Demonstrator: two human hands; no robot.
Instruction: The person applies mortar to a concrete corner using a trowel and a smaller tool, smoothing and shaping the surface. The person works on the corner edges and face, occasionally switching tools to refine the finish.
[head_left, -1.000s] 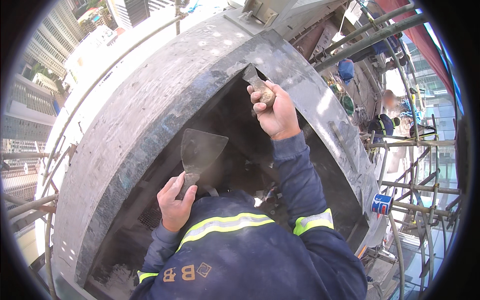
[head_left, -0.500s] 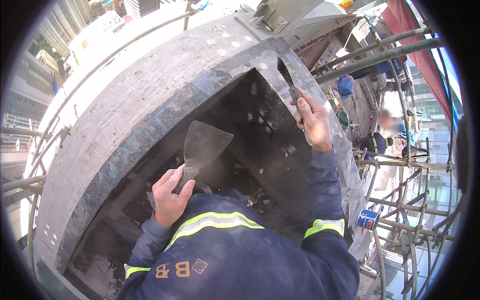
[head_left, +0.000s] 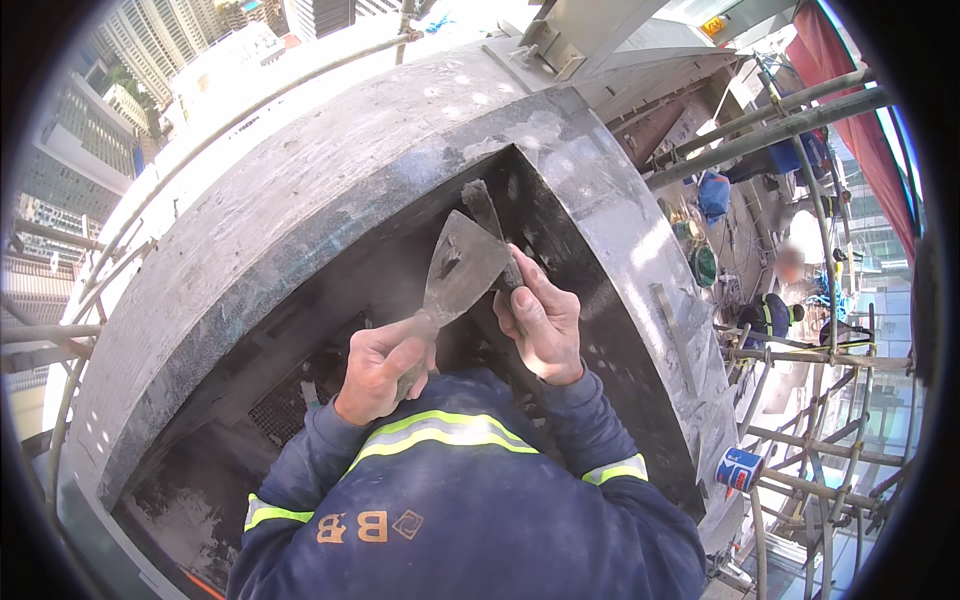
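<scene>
While gripped, wide scraper (head_left: 462, 268), narrow scraper (head_left: 484, 212) touching

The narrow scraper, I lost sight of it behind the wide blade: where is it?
In the head view, the narrow scraper is held in the right hand, just right of centre, its blade tip rising behind the wide putty knife.

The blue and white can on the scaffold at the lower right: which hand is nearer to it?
Right. The right hand is up-left of the blue and white can; the left hand lies farther left, across the wide putty knife.
</scene>
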